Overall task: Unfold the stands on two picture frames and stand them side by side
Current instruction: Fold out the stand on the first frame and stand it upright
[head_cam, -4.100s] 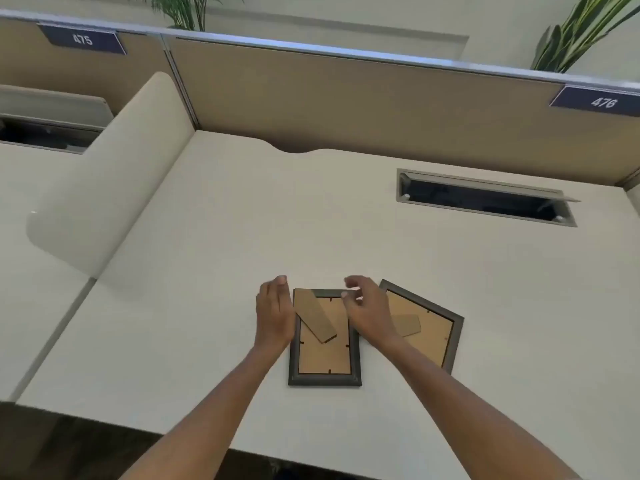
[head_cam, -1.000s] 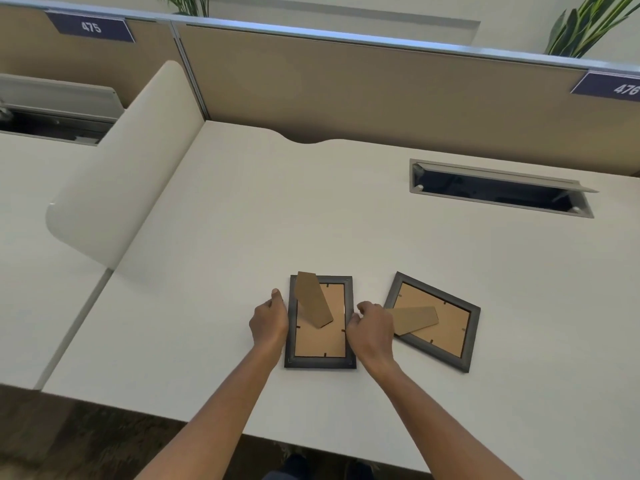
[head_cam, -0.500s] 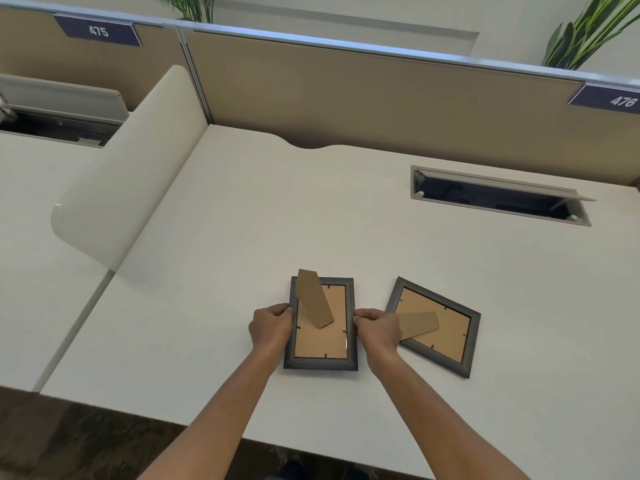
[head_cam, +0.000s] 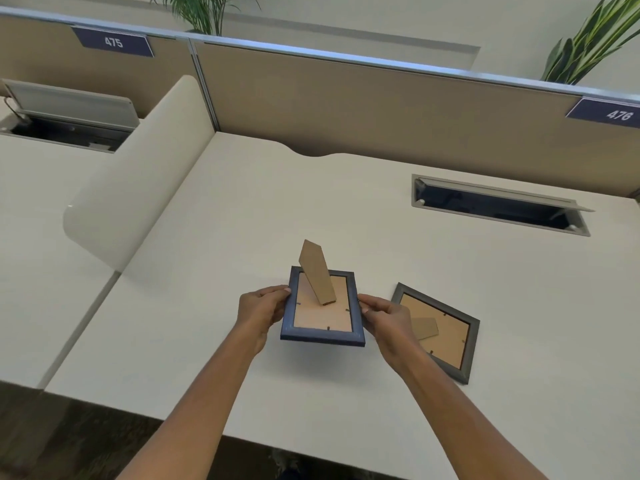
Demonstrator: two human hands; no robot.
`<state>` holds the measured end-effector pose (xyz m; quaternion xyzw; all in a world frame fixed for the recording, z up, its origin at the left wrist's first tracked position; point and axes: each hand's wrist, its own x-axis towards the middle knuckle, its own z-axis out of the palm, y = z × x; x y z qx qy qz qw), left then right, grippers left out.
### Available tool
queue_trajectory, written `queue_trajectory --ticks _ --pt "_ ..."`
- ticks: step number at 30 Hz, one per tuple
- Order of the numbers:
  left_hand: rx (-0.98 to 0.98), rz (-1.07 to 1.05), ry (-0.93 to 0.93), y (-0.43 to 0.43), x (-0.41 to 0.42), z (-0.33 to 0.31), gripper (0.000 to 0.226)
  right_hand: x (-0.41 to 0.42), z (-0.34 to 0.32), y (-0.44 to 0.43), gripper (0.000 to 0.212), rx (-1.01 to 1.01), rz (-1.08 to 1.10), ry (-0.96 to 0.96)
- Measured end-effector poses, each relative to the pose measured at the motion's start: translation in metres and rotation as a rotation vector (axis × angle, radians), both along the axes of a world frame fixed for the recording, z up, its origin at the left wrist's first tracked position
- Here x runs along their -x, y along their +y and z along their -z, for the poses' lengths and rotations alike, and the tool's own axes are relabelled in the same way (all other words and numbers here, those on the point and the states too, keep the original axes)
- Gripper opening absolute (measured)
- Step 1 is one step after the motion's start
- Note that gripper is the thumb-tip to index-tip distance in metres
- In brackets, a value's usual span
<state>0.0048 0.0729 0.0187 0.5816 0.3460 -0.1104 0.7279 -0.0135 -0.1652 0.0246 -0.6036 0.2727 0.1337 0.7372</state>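
Both hands gripped the dark frame (head_cam: 322, 336) by its long side edges, the left hand (head_cam: 260, 311) on its left, the right hand (head_cam: 388, 318) on its right, holding it back-up above the desk (head_cam: 242, 209). Its long axis ran away from the person, and its cardboard stand (head_cam: 317, 271) jutted up, tip pointing far-left. A second frame (head_cam: 450, 341) lay face-down just right, turned diagonally, stand flat. Partition labels read 475 (head_cam: 113, 42) and 476 (head_cam: 620, 115).

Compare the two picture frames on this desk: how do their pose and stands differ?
The left frame is gripped by both hands, near edge lifted; the right frame lies flat, untouched. The left frame's stand sticks up; the right frame's stand lies almost folded. Both are dark, back side up.
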Motion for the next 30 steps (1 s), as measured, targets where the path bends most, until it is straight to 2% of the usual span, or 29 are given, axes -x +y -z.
queue_trajectory --ticks 3,6,10,15,17,20,26,30 --pt "0.069 -0.016 -0.037 0.003 -0.003 -0.004 0.013 0.000 0.000 -0.003 0.036 0.024 -0.070 -0.063" --pt "0.107 -0.036 -0.056 0.003 -0.006 -0.008 0.014 0.001 0.004 -0.005 0.032 0.062 -0.104 -0.154" --pt "0.132 -0.079 -0.043 0.002 -0.010 -0.009 0.013 0.002 0.006 -0.006 0.034 0.210 -0.149 -0.270" --pt "0.070 -0.134 0.026 -0.001 -0.013 -0.002 0.028 0.000 0.004 -0.005 0.029 0.422 -0.185 -0.369" --pt "0.071 -0.133 0.019 -0.002 -0.012 0.001 0.025 -0.001 0.004 -0.003 0.029 0.473 -0.180 -0.398" --pt "0.033 -0.124 -0.014 -0.003 -0.009 0.005 0.016 -0.004 0.001 -0.002 0.028 0.490 -0.155 -0.434" --pt "-0.169 -0.087 -0.057 -0.013 -0.006 0.013 0.029 -0.013 -0.003 0.002 0.025 0.523 -0.146 -0.443" --pt "-0.189 -0.091 -0.065 -0.018 -0.005 0.018 0.037 -0.018 -0.002 0.007 0.026 0.540 -0.140 -0.427"
